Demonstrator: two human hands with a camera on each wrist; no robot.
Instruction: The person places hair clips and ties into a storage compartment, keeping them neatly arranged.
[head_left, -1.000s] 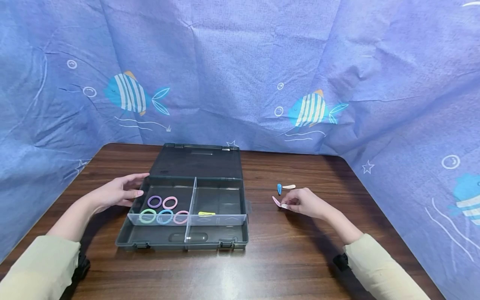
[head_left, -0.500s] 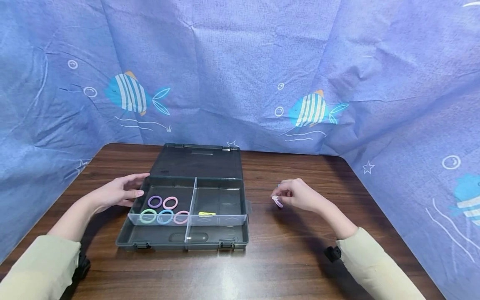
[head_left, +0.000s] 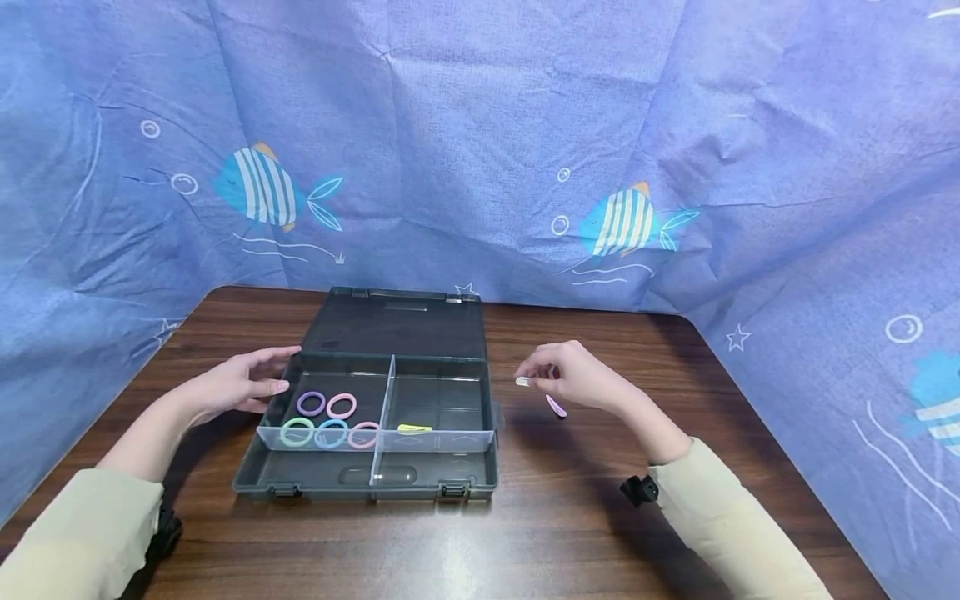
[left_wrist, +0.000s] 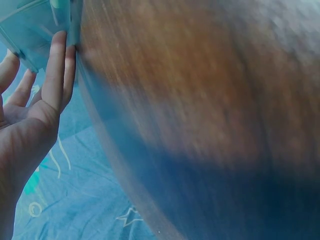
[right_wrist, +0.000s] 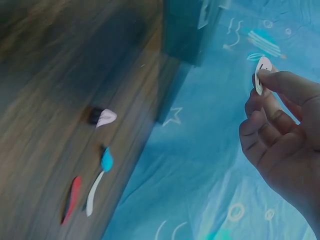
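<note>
My right hand (head_left: 573, 375) pinches a white hair clip (right_wrist: 262, 75) between thumb and fingertips, raised above the table just right of the dark translucent box (head_left: 450, 486). Beneath it, a pink hair clip (head_left: 556, 407) lies on the wood. The right wrist view also shows a blue hair clip (right_wrist: 107, 160), a cream hair clip (right_wrist: 93, 194) and a red hair clip (right_wrist: 73, 199) on the table; in the head view the hand hides these. With fingers extended, my left hand (head_left: 236, 385) touches the left side of the box. A yellow hair clip (head_left: 414, 429) lies in the rear right compartment.
Several hair ties lie in the rear left compartment, among them a purple hair tie (head_left: 311, 404) and a green hair tie (head_left: 297, 432). Clear dividers (head_left: 384, 400) part the box. Its lid (head_left: 401, 325) is folded back. A blue curtain (head_left: 480, 167) hangs behind the table (head_left: 360, 550).
My right hand has lifted the white hair clip off the table and carried it left toward the box, leaving the pink clip behind. The left hand has stayed in place.
</note>
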